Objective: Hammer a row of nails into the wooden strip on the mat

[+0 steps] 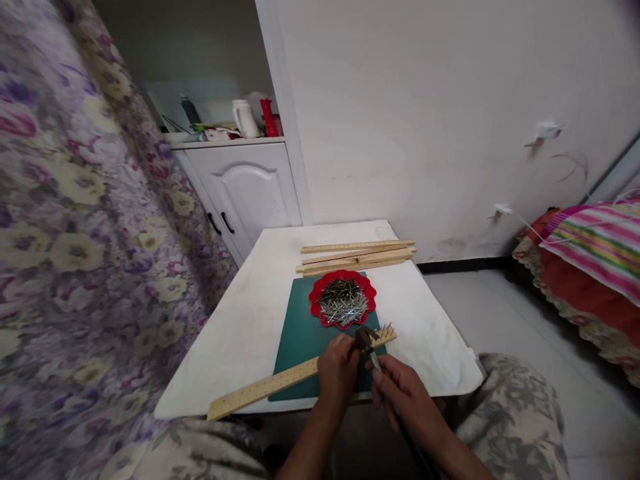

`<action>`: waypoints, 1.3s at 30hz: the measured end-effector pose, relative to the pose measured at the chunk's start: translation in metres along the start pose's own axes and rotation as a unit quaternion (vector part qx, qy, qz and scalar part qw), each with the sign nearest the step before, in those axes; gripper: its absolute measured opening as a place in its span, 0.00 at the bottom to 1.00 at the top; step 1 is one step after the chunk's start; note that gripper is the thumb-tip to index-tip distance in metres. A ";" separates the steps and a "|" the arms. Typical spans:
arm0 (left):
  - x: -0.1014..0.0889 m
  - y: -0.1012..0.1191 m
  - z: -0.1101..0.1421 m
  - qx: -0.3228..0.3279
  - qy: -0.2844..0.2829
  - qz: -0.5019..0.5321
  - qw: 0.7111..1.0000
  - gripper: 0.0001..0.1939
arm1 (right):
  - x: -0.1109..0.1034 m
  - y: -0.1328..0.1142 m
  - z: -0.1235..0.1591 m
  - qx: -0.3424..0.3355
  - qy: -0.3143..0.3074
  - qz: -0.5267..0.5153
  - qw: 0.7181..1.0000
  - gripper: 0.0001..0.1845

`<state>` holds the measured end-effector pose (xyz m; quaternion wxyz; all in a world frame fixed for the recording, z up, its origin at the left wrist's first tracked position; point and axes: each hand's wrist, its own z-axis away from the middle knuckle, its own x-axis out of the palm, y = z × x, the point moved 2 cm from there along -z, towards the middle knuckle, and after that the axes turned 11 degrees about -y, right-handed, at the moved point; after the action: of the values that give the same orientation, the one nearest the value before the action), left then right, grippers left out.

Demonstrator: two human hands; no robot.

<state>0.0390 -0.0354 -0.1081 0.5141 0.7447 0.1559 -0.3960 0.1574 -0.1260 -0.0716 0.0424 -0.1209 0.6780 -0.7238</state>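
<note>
Around you: curtain point(120, 200) on the L, white cabinet point(245, 190) w/ a jug point(245, 119) and other bits on top, bed point(585, 267) off R, your knees either side of the table point(235, 327). Spare strips point(357, 258) lie at the table's far end, behind the bowl point(315, 293), well apart from your hands. In the way of a clear look: your L hand point(339, 365) and the hammer point(365, 338) cover the mid part of the work strip point(267, 389).

That strip's on a slant across the green mat point(297, 333), L end down at the table's near edge, R end past the mat's R side. Pale wood, flat, dotted w/ small dark marks; several nails point(386, 331) stick up at the R end. L fingers are curled at the strip; can't tell if they pinch a nail or just the wood. R hand point(400, 390) is wrapped round the hammer's handle, head just beside the L fingers.

Bowl: red, scalloped rim, on the mat's far part, heaped w/ loose nails point(344, 308), dark ones at the back, silvery ones nearer you.
</note>
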 end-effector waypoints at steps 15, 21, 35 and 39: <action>-0.003 0.001 0.004 0.005 0.022 0.087 0.996 0.06 | -0.004 0.001 0.005 0.001 0.037 -0.029 0.999 0.18; 0.002 -0.004 0.003 0.003 0.014 0.058 0.998 0.08 | 0.003 0.004 -0.003 0.004 0.012 -0.014 1.000 0.17; -0.002 -0.006 0.004 0.015 -0.002 0.083 0.996 0.08 | 0.000 0.019 0.000 -0.003 0.016 -0.017 1.000 0.24; -0.022 -0.008 0.003 0.032 0.019 0.087 0.996 0.07 | -0.005 0.029 0.003 -0.009 0.042 -0.029 0.999 0.25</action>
<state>0.0186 -0.0313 -0.0977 0.5195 0.7786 0.0876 -0.3409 0.1599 -0.1295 -0.1006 -0.0080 -0.1108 0.6821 -0.7228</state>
